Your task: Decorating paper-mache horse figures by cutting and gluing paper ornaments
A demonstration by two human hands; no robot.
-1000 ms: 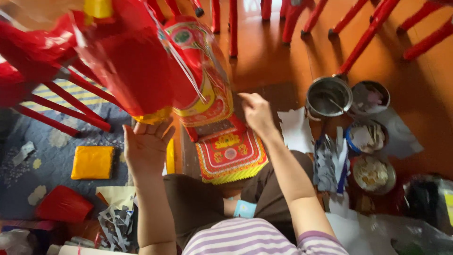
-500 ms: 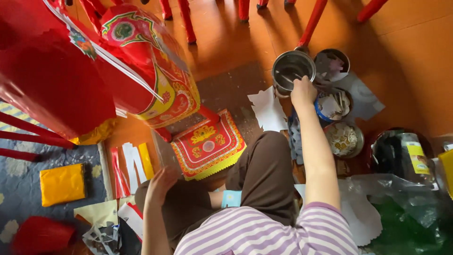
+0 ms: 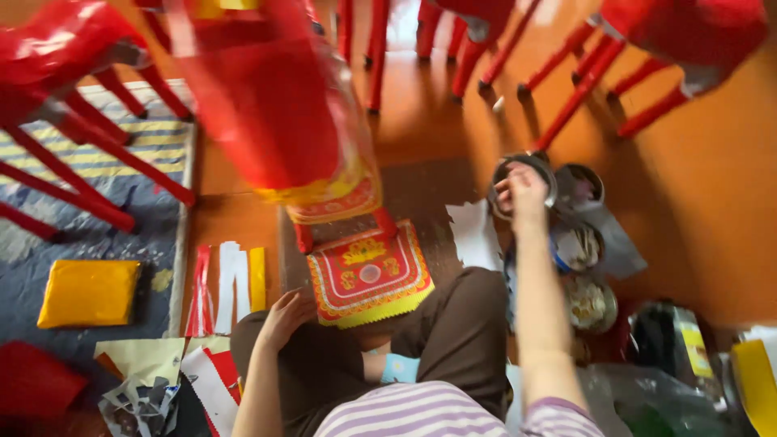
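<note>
Right hand (image 3: 522, 184) at metal tin (image 3: 524, 174); left hand (image 3: 283, 317) resting.
I see right fingers pinched together, contents unclear through blur; left hand lies open on my knee beside the red-and-gold paper (image 3: 368, 275).

orange floor (image 3: 712, 186) | striped rug (image 3: 97, 202) | metal tins (image 3: 579, 186) | paper strips (image 3: 231, 279)

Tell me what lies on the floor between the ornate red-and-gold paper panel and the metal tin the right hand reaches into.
A torn white paper sheet on the dark mat, in the head view.
</note>
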